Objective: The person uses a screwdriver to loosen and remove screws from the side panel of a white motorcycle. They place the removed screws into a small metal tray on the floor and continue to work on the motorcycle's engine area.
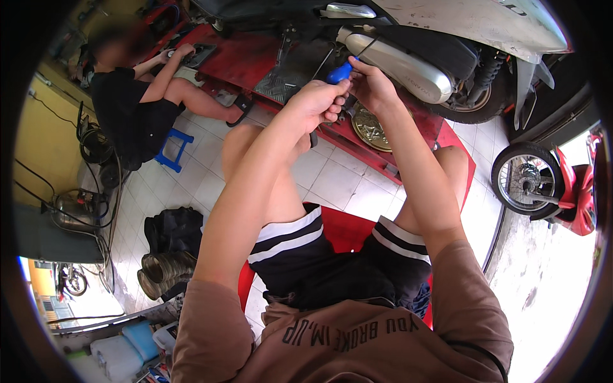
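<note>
Overhead, a white scooter [485, 25] sits on a red lift ramp [255, 57], its silver exhaust muffler [399, 64] running along the side toward the rear wheel [476, 102]. The person sits low on a red stool [345, 230], knees apart over the white tiled floor [338, 179]. To the left a second person in black crouches by a small blue stool [174, 148], hands on the ramp's far end. A red bike's front wheel [527, 179] stands off to the right. A round brass-coloured cover [370, 131] lies on the ramp edge just below the hands. The left hand [319, 102] is curled tight, its grip apparently closed on some small part, though I cannot make out what. The right hand [370, 86] has its grip closed around a blue-handled screwdriver [340, 72], held just under the muffler.
</note>
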Demonstrator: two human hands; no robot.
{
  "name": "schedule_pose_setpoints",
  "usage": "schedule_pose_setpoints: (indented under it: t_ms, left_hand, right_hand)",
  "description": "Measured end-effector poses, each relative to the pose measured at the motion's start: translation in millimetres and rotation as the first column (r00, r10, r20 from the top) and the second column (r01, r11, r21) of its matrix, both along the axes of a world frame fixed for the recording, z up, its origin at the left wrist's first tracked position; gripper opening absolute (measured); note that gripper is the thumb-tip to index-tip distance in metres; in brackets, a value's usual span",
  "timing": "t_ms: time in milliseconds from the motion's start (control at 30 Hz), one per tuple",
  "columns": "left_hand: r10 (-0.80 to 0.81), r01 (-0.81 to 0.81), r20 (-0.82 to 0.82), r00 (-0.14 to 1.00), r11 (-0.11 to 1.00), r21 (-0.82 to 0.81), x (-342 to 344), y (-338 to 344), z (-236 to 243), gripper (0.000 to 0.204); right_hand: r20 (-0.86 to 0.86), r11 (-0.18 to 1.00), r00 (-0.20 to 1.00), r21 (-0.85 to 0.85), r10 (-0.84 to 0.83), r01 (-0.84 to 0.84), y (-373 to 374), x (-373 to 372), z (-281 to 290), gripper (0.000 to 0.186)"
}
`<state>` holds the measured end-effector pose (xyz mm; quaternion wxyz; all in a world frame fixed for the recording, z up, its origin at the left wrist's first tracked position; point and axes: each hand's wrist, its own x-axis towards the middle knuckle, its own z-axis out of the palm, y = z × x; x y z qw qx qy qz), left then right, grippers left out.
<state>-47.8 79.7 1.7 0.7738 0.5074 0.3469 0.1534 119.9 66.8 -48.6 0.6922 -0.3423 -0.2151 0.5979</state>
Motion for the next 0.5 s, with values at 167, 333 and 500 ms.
schedule_pose_setpoints:
  t_ms: [167,333,500]
  left_hand:
    - [0.017,-0.007,0.092,0.996,0.994,-0.112,9.7,-3.8,8.6,0.035]
    - [0.051,0.003,0.183,0.982,0.959,-0.284,5.7,6.0,9.0,0.040]
    - [0.376,-0.007,-0.367,0.851,0.707,0.707,12.3,11.8,-22.9,0.042]
  right_hand:
    - [-0.021,0.997,0.998,0.049,0.063,-0.062,-4.8,6.8,3.7,0.017]
    - [0.002,0.999,0.999,0.021,0.048,-0.048,-6.3,2.6,9.7,0.018]
    - [-0.046,0.995,0.997,-0.073,0.068,-0.071,-1.4,-8.1,-1.5,0.022]
